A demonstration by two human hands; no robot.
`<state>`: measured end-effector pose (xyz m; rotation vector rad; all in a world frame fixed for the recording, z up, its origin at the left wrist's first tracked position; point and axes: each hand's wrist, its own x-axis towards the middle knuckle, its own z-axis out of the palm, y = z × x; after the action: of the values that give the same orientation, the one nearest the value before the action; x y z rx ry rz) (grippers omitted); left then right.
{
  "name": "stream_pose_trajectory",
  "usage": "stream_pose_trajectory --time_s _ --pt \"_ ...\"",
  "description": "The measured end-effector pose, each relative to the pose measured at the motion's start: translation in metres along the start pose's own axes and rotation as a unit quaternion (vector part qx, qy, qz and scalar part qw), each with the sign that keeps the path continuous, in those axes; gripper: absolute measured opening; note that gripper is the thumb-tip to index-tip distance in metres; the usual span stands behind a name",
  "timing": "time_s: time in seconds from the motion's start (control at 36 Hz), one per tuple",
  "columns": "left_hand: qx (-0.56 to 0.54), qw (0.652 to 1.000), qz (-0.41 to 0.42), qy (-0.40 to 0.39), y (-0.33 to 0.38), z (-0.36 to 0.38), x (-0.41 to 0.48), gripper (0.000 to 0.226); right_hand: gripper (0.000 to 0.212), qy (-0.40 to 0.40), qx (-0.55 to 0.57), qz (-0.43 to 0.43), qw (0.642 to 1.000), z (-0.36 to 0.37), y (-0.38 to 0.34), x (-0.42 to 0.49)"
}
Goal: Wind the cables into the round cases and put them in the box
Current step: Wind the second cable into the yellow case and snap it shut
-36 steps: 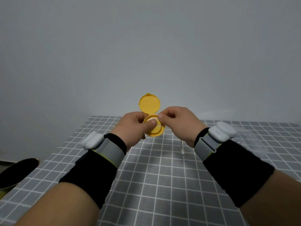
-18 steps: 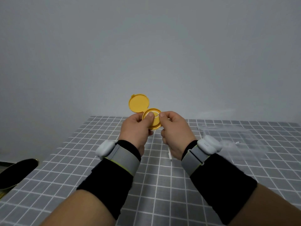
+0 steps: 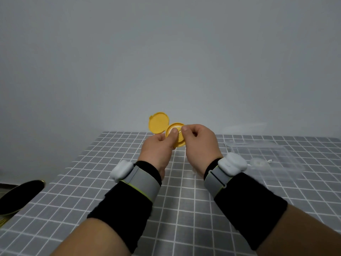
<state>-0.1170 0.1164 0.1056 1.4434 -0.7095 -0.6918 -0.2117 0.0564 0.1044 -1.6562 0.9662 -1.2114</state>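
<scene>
— Where is the yellow case (image 3: 180, 142) seen?
— It is held up over the far part of the bench (image 3: 88, 182), in front of the grey wall (image 3: 166, 61), between the two hands. Its lid (image 3: 158, 122) is swung open and stands to the upper left of the round base

— How is it gripped?
— The left hand (image 3: 156, 149) is curled round the base from below. Its fingers (image 3: 173, 134) are closed on the case, with the thumb laid up across the rim

— And the right hand (image 3: 200, 143)?
— Its fingers (image 3: 184, 128) are pinched together at the middle of the open base, where a bit of white cable (image 3: 175, 129) is seen coiled inside. The other fingers are folded in towards the palm

— Is the rest of the cable made out?
— Only a pale blur is seen under the right wrist, just above the bench. Whether that is the loose end cannot be told

— Where is the box (image 3: 276, 150) found?
— It is set on the bench to the right, well apart from the hands. It is made of clear plastic, and a clear round case (image 3: 258, 162) with a small white end sticking out is seen lying in it

— What else is noted?
— Grey straps (image 3: 145, 182) with white pods are worn on both wrists, next to black sleeves (image 3: 120, 213). A dark dish (image 3: 20, 194) is seen at the left edge, beside the bench
</scene>
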Motion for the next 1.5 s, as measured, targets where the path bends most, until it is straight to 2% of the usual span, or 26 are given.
stream_pose_trajectory --time_s 0.08,0.17,0.22,0.28,0.36,0.39,0.44,0.53,0.67,0.94,1.08,1.25,1.5 --pt "0.122 0.991 0.017 0.042 0.004 -0.008 -0.002 0.050 0.017 -0.022 -0.072 -0.029 0.997 -0.009 -0.002 0.007" --pt "0.222 0.962 0.082 0.139 0.015 -0.013 -0.004 0.047 0.015 -0.064 -0.144 -0.052 0.986 -0.018 -0.004 0.014" --pt "0.257 0.939 0.160 0.161 0.022 -0.016 -0.004 0.038 0.017 -0.097 -0.171 -0.063 0.979 -0.022 -0.005 0.017" --pt "0.308 0.912 0.242 0.124 0.024 -0.020 0.001 0.025 0.016 -0.124 -0.183 -0.078 0.972 -0.025 -0.007 0.018" --pt "0.418 0.876 0.238 -0.029 0.027 -0.025 0.008 0.056 0.016 -0.161 -0.180 -0.092 0.966 -0.030 -0.008 0.020" --pt "0.442 0.866 0.224 -0.068 0.028 -0.026 0.009 0.058 0.015 -0.173 -0.177 -0.096 0.964 -0.031 -0.009 0.020" --pt "0.477 0.851 0.187 -0.115 0.030 -0.028 0.009 0.041 0.014 -0.192 -0.182 -0.106 0.958 -0.033 -0.009 0.020" --pt "0.497 0.842 0.158 -0.137 0.032 -0.028 0.005 0.014 0.012 -0.212 -0.198 -0.116 0.950 -0.035 -0.010 0.018" --pt "0.394 0.898 0.139 -0.137 0.030 -0.026 -0.001 0.017 0.007 -0.174 -0.097 -0.081 0.976 -0.037 -0.005 0.017" --pt "0.268 0.954 0.114 -0.073 0.018 -0.024 -0.003 0.010 0.006 -0.100 -0.038 -0.073 0.992 -0.030 -0.001 0.011" --pt "0.214 0.971 0.097 -0.029 0.015 -0.021 -0.002 0.010 0.005 -0.067 -0.097 -0.100 0.988 -0.024 0.004 0.005" --pt "0.171 0.982 0.079 0.003 0.011 -0.019 -0.002 0.010 0.006 -0.062 -0.228 -0.168 0.957 -0.020 0.007 -0.001" --pt "0.143 0.988 0.048 0.016 0.005 -0.017 -0.006 0.012 0.018 -0.078 -0.376 -0.168 0.908 -0.014 0.003 -0.013"
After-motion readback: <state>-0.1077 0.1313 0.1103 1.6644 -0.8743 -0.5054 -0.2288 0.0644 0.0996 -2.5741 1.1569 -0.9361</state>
